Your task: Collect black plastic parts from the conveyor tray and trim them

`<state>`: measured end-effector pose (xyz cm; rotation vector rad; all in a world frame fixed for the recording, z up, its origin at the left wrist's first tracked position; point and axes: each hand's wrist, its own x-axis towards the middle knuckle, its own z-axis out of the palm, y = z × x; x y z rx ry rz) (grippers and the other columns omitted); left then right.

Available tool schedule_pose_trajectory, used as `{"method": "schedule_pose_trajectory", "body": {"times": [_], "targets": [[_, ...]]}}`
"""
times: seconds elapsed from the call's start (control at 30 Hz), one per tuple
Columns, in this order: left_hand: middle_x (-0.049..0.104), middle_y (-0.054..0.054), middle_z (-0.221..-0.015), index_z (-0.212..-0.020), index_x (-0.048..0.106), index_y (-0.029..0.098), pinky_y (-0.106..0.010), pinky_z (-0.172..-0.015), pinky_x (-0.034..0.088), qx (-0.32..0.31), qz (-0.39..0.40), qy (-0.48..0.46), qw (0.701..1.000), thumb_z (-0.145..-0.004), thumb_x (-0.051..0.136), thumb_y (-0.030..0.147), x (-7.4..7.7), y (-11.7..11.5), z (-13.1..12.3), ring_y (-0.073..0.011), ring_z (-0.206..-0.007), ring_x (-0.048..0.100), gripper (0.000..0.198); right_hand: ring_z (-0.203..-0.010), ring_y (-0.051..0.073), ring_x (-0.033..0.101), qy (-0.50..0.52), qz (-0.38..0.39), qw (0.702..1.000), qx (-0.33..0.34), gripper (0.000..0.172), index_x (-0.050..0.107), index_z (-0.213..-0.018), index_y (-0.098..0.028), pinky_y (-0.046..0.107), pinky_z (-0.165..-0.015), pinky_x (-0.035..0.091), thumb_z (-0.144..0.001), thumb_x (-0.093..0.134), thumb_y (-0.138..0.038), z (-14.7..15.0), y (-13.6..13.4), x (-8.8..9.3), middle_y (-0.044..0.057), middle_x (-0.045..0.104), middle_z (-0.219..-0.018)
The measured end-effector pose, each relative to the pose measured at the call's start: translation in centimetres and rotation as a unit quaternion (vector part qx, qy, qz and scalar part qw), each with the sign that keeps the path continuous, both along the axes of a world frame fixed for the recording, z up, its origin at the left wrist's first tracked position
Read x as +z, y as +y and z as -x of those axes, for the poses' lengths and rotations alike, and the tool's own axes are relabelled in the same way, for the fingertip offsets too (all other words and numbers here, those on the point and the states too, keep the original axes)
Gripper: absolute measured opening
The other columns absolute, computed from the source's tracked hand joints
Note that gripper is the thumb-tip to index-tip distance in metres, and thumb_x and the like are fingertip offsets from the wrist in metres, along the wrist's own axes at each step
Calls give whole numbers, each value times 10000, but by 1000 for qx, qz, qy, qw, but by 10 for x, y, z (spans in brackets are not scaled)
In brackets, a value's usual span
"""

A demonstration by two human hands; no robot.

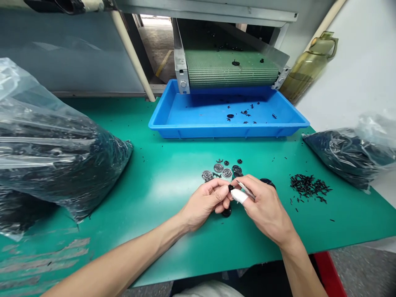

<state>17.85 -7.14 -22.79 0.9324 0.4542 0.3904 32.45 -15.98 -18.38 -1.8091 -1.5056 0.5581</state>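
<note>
A: What's the surface, and what's the room like?

B: A green counter (163, 194) with a blue plastic tray (229, 123) on it. A green mesh conveyor belt (232, 68) ends over the tray. Beyond the tray there's a concrete floor (159, 45), and to its right stand a white wall (361, 70) and an olive-green jug (309, 66).

A: And the hands?

B: Both are in front of the tray. The left hand (204, 202) pinches a small black piece (231, 188) between thumb and fingertips. The right hand (266, 208), one finger wrapped in white tape (239, 196), pinches a thin metal pick (246, 189).

A: Which way does the pick point?

B: Its long axis runs diagonally, with the tip up and left, just beside the black piece.

A: What's nearby?

B: Round metal discs (218, 168) lie between the hands and the tray. A heap of black slivers (309, 186) lies in front of the tray's right end, and bulging plastic bags (58, 148) sit off both ends.
</note>
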Motion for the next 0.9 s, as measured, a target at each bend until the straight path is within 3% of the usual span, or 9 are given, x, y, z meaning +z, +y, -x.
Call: {"method": "schedule_pose_trajectory", "body": {"times": [0.1,0.27,0.43,0.57,0.67,0.9], "targets": [[559,26,-640,-1016,609,173,-191,-474,247,-9,-7,16,1000,-860,652,367,0,0,1,-51,-528,425,252,-715,110,497,-26,-8,1000,-11,200,593,-930,-232,234,-623,324,-857,486,-79,1,-3,-2,-34,593,-852],[560,16,-635,-1006,631,146,-198,-475,239,-10,-16,15,1000,-891,603,385,0,0,1,-39,-497,396,266,-643,114,430,-48,9,999,-2,159,518,-768,-208,253,-581,289,-874,466,-102,5,-8,-4,-30,514,-754],[608,6,-685,-955,577,170,-192,-479,252,26,10,-4,1000,-841,674,362,-1,-1,-2,-48,-513,433,244,-748,127,512,-26,-3,1000,13,227,545,-1052,-235,249,-651,362,-919,401,-122,4,-19,-6,-3,571,-928],[638,-31,-805,-870,581,146,-191,-499,280,29,6,10,1000,-838,668,399,1,-1,-2,-39,-542,443,270,-759,164,517,-147,-21,989,23,333,566,-1087,-216,282,-664,365,-895,337,-69,5,-28,-8,29,567,-899],[622,-12,-748,-875,577,146,-193,-507,285,32,2,20,999,-842,660,413,1,-1,-1,-34,-516,430,281,-724,181,510,-237,-18,971,21,323,586,-1040,-195,295,-630,344,-873,347,-56,9,-30,-10,30,556,-806],[595,16,-648,-893,578,137,-195,-505,286,33,-11,26,999,-841,669,386,1,-2,-2,-40,-489,438,270,-688,172,523,-303,-17,953,17,307,586,-1001,-202,286,-608,323,-881,348,-49,13,-28,-12,28,565,-761]]}}
